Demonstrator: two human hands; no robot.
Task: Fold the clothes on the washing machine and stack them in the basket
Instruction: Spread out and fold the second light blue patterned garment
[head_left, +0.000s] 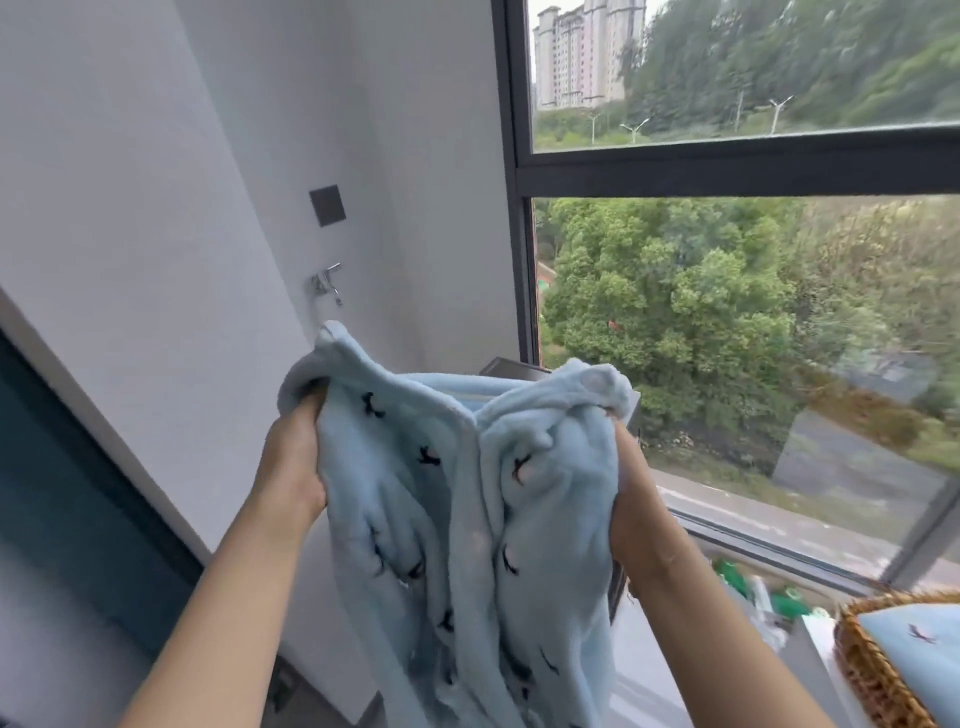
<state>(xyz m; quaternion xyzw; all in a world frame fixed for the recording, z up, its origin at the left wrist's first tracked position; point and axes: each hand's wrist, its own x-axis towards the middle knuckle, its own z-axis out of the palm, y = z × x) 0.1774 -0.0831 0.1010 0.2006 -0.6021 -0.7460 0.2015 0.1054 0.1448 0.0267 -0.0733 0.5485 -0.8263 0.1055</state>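
While held up at chest height: a pale blue fleece garment (467, 519) with small dark embroidered marks hangs between two bare hands, in front of a white wall and a large window
Left hand: the left hand (293, 467) grips the garment's upper left edge; its fingers (310, 402) are curled into the cloth and mostly hidden by it
Right hand: the right hand (631, 499) grips the upper right edge; bunched fleece covers its fingers, so only the back of the hand and the wrist show
Garment: it droops in loose folds from both grips; its lower part runs out of view at the bottom
Basket: a woven wicker basket (862, 670) sits at the lower right, partly cut off by the edge; a folded blue piece (909, 649) of the same fabric lies inside it
Wall: a dark square wall plate (328, 205) sits above a metal tap (327, 283), both behind the garment's left corner
Window: a dark window frame (727, 166) crosses the right side; trees, a road and tall buildings lie outside
Sill: blurred green and white items (769, 597) lie near the basket
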